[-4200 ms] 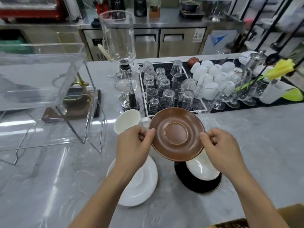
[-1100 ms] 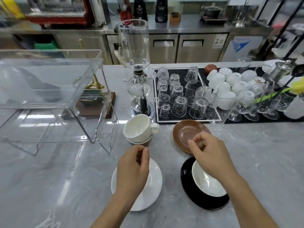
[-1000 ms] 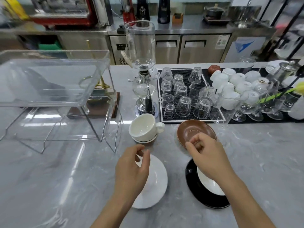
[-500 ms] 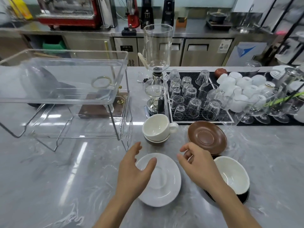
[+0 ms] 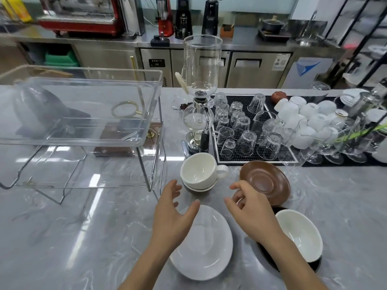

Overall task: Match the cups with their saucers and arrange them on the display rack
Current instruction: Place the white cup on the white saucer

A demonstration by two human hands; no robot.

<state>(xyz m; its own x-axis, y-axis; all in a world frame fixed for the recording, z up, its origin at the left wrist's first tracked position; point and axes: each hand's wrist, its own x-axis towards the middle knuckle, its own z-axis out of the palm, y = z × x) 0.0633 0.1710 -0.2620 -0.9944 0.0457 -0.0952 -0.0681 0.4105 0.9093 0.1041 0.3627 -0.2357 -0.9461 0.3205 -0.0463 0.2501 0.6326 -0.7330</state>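
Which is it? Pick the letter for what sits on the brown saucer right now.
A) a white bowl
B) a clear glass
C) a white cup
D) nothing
D: the brown saucer lies bare on the counter, its centre ring fully visible; the white cup stands to its left on a different saucer.

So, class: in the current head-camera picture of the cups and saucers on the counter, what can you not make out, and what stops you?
- Black saucer: mostly covered by the white bowl-shaped dish and the right hand.
- What lies under the white cup: only a pale rim and a dark edge show.
- Label on the fridge door: too small to read.
- Dark shelving at far right: blurred and cut off by the edge.
- White saucer: its left rim is hidden by the left hand.
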